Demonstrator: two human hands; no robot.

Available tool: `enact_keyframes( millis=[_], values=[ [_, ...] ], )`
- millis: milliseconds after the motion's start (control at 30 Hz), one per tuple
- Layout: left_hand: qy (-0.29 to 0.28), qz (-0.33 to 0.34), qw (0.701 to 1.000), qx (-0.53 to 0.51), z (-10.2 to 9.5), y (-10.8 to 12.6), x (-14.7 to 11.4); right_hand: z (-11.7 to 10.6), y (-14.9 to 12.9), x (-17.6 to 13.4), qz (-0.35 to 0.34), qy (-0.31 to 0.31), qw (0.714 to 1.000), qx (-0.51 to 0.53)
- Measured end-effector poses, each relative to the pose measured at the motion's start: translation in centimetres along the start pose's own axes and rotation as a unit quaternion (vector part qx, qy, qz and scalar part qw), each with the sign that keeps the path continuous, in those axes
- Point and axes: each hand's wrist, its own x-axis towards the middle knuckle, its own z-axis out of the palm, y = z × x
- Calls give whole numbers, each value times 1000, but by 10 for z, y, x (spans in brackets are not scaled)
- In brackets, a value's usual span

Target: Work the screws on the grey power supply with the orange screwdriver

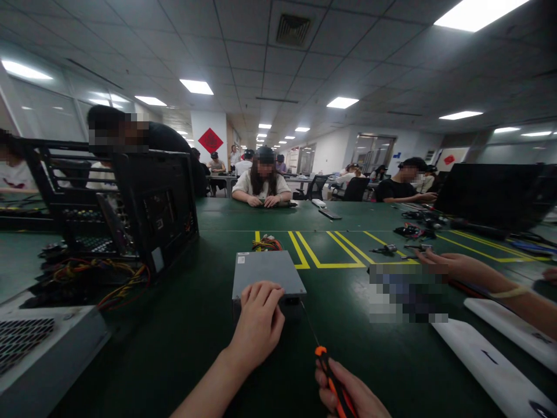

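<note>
A grey metal computer power supply unit (265,268) lies on the green table in front of me, with a bundle of coloured cables (267,244) behind it. My left hand (260,316) is on its near edge, fingers bent over the top and thumb down by the near side. In my right hand (343,386) is a screwdriver (333,383) with an orange and black handle. Its long thin shaft slants up and away to the unit's near right corner. Whether the tip sits in a screw is too small to tell.
At left stand a black computer case (159,203) and another grey power supply (56,342). Someone else's hand (465,270) reaches in from the right, above white panels (491,360). Yellow tape (343,265) marks the table (209,360). Opposite sits a person (261,183).
</note>
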Motion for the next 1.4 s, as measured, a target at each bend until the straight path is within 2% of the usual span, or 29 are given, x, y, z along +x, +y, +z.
enact_keyframes(
  millis=[100,267,367,467,533,633,667,700,733,767,800,833,867,900,933,967,1000,1033,1067,1133,1233,1400],
  values=[
    [1,3,1000,4,0,0,0,7,3,-1,8,18,999,44],
    [16,11,999,32,-1,1,-1,12,9,-9,-70,41,992,92],
    [34,42,997,56,2,9,-7,12,9,-12,-43,46,990,124],
    [-35,114,992,46,10,21,-14,13,6,-12,6,50,989,140],
    [-87,169,980,52,16,28,-18,15,4,-13,11,41,991,127],
    [-100,206,972,53,22,33,-18,13,-1,-19,-57,26,998,30],
    [-87,201,975,44,23,33,-17,11,-2,-22,-110,23,993,-39],
    [-70,190,979,31,24,33,-17,6,-4,-25,-184,20,974,-128],
    [-53,178,983,15,24,32,-16,2,-7,-29,-273,17,934,-231],
    [-38,165,986,-2,25,31,-15,-4,-11,-33,-378,10,861,-341],
    [-28,155,987,-19,25,30,-14,-8,-15,-37,-481,-6,753,-448],
    [-20,149,988,-34,25,29,-14,-12,-20,-41,-561,-34,628,-538],
    [-19,146,988,-46,25,28,-14,-13,-26,-43,-614,-56,507,-603],
    [-20,146,988,-56,24,28,-13,-13,-33,-44,-635,-90,392,-660],
    [-23,149,987,-62,23,27,-13,-11,-39,-44,-653,-125,298,-685],
    [-27,156,986,-62,21,27,-13,-7,-45,-42,-671,-156,235,-685],
    [-34,164,984,-56,19,27,-12,-3,-50,-38,-675,-180,195,-689],
    [-37,173,983,-43,15,26,-11,1,-54,-33,-691,-204,158,-676],
    [-37,179,983,-24,12,25,-9,5,-56,-27,-699,-215,137,-668],
    [-14,175,984,22,5,20,-5,8,-56,-15,-708,-231,122,-656],
    [31,121,988,88,-3,8,1,6,-48,-1,-706,-245,125,-652],
    [-1,81,987,136,-3,-9,4,-1,-41,4,-654,-288,170,-678]
  ],
)
